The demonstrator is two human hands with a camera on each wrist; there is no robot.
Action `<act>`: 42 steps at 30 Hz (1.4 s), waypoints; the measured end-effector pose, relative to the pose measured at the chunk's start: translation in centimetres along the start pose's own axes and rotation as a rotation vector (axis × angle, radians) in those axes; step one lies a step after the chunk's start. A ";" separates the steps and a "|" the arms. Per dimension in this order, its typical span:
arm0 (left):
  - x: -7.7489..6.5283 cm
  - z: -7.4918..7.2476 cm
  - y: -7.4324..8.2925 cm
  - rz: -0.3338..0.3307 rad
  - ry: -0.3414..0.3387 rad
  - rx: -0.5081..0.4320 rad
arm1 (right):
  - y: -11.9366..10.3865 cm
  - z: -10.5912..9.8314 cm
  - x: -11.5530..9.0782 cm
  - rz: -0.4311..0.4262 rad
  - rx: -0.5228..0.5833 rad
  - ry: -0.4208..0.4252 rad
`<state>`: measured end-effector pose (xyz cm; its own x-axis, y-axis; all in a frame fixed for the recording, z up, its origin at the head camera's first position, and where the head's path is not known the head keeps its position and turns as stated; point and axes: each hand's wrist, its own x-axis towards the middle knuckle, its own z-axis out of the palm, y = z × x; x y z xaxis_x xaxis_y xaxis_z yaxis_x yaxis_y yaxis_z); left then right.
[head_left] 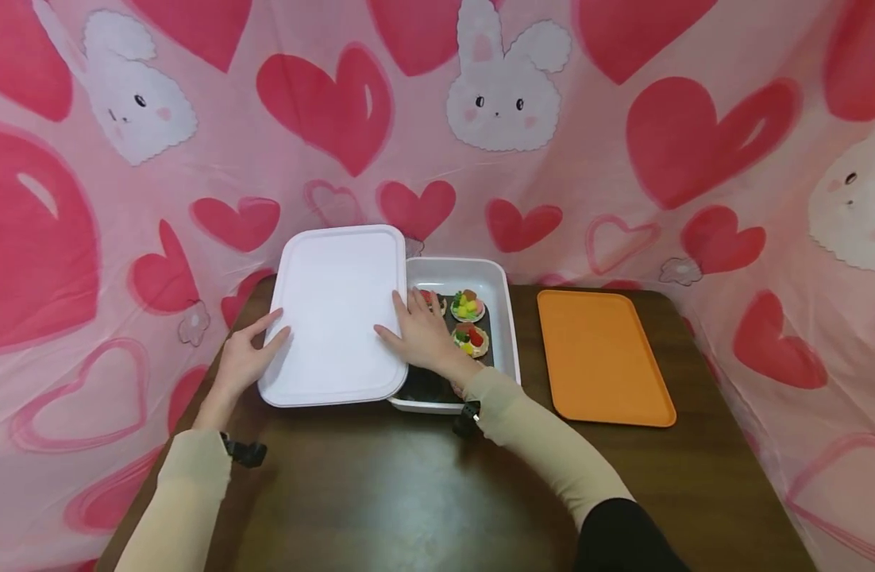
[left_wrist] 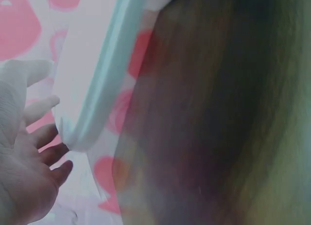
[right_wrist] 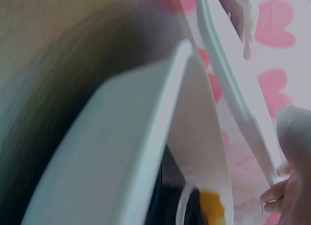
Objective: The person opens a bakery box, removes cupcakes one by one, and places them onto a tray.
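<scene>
A white rounded rectangular lid [head_left: 337, 314] is held level between both hands, over the left part of a white container [head_left: 507, 334]. My left hand [head_left: 243, 357] grips its left edge, thumb on top; in the left wrist view the fingers reach the underside of the lid [left_wrist: 97, 84]. At the right edge my right hand [head_left: 429, 338] holds it, and the right wrist view shows fingertips curled under the lid [right_wrist: 238, 94]. Inside the container, several small fruit-topped tarts [head_left: 468, 307] sit on a dark base. The lid and right hand hide part of them.
An orange tray [head_left: 602, 357] lies at the right of the dark wooden table [head_left: 380, 492]. Behind the table hangs a pink cloth [head_left: 580, 183] with hearts and rabbits, close to the container's far side.
</scene>
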<state>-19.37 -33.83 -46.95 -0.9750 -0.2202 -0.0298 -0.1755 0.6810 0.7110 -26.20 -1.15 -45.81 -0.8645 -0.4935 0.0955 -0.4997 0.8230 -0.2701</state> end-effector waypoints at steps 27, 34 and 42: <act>-0.9 3.0 -7.3 0.100 -0.150 0.270 | -4.2 4.5 -0.2 0.006 -0.349 -0.316; -1.6 4.0 -7.7 0.118 -0.164 0.314 | -5.0 4.2 -0.6 -0.055 -0.551 -0.463; -1.7 3.9 -7.3 0.117 -0.190 0.342 | -5.0 4.3 -0.3 -0.094 -0.647 -0.528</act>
<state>-17.02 -35.67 -54.83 -0.9933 -0.0163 -0.1145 -0.0657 0.8940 0.4433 -23.18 -6.35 -48.62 -0.7589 -0.5027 -0.4139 -0.6404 0.6914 0.3344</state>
